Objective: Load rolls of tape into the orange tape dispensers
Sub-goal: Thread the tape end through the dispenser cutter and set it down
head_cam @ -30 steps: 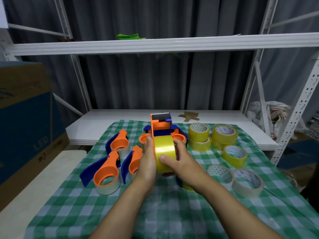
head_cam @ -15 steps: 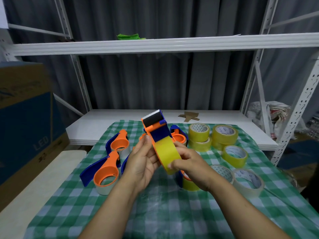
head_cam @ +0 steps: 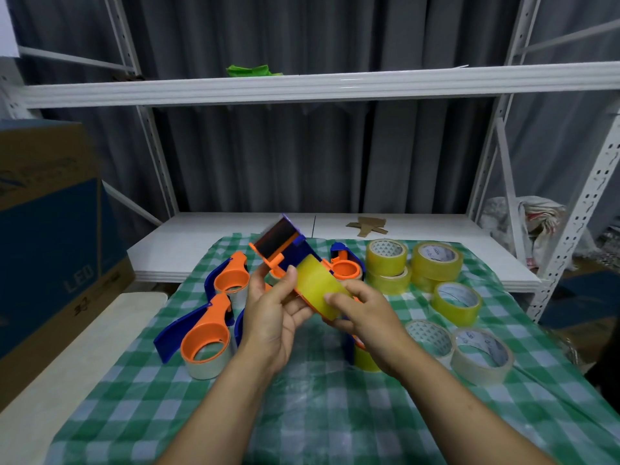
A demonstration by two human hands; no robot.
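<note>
1. Above the middle of the surface [head_cam: 335, 417], a left hand [head_cam: 268, 325] holds an orange dispenser [head_cam: 280, 245] tilted toward 10 o'clock, fingers curled round its body.
2. The right hand [head_cam: 372, 317] fingers pinch the yellow tape roll [head_cam: 317, 285] sitting on that dispenser.
3. Spare rolls [head_cam: 436, 263] lie at 2 o'clock, and loaded dispensers [head_cam: 208, 344] at 9 o'clock.

Checked cloth [head_cam: 318, 417] lies spread; blue box [head_cam: 50, 250] at left; cardboard scraps [head_cam: 367, 226] on shelf [head_cam: 208, 239].

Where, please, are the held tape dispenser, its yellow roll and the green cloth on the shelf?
tape dispenser [head_cam: 303, 258], head view, blue body.
yellow roll [head_cam: 317, 286], head view, outer curved face.
green cloth [head_cam: 251, 70], head view, crumpled middle.
</note>
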